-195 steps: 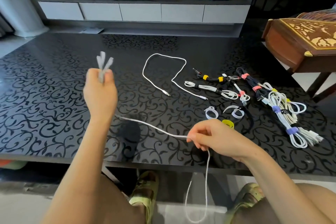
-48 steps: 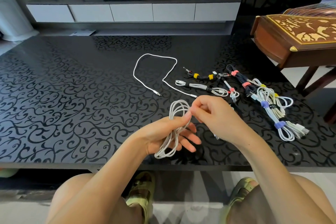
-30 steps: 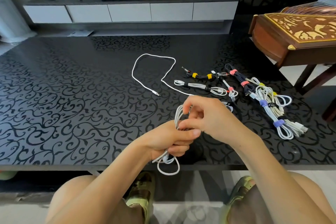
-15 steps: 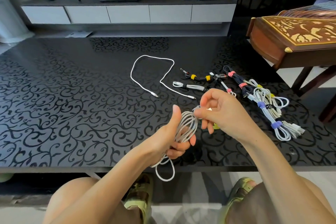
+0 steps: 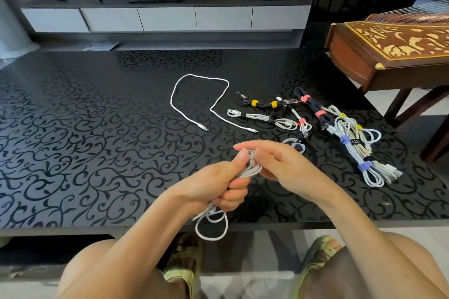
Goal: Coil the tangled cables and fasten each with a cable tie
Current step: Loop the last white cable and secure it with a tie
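Observation:
My left hand (image 5: 218, 184) grips a coiled white cable (image 5: 211, 223) in its fist; loops hang below the fist past the table's front edge. My right hand (image 5: 274, 165) pinches the coil's upper end just beside my left thumb. What it holds besides the cable is hidden by the fingers. A loose white cable (image 5: 194, 94) lies uncoiled on the black patterned table (image 5: 85, 141). Loose cable ties (image 5: 296, 144) lie just beyond my right hand.
Several coiled, tied cables (image 5: 349, 138) lie in a cluster at the right of the table. A carved wooden instrument (image 5: 393, 51) stands past the right edge. A TV cabinet (image 5: 165, 17) runs along the back wall.
The long white cable has been gathered into a coil in my left hand. Over the last half second my left fist closed tighter and my right hand moved down onto the coil's top.

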`<move>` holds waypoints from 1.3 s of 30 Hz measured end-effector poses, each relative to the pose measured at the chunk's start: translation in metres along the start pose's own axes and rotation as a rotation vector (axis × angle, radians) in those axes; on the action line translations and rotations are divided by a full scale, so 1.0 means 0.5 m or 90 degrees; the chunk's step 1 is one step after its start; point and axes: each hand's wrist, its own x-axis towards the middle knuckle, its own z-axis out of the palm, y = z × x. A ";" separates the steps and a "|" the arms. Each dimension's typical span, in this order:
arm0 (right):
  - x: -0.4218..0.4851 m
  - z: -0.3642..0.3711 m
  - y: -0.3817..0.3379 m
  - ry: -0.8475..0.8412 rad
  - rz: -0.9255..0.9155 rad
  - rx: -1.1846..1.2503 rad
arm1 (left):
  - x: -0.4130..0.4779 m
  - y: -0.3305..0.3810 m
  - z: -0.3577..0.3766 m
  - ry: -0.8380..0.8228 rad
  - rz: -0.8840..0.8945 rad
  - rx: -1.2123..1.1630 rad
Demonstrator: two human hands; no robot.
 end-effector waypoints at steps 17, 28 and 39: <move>-0.023 -0.024 0.001 0.123 0.064 0.061 | 0.033 -0.007 0.019 0.064 -0.003 -0.160; 0.064 -0.039 0.081 0.202 0.079 -0.699 | 0.084 0.016 -0.042 0.488 0.075 -0.250; 0.041 -0.013 -0.008 0.083 0.089 0.154 | 0.071 0.026 -0.026 0.384 0.123 -0.134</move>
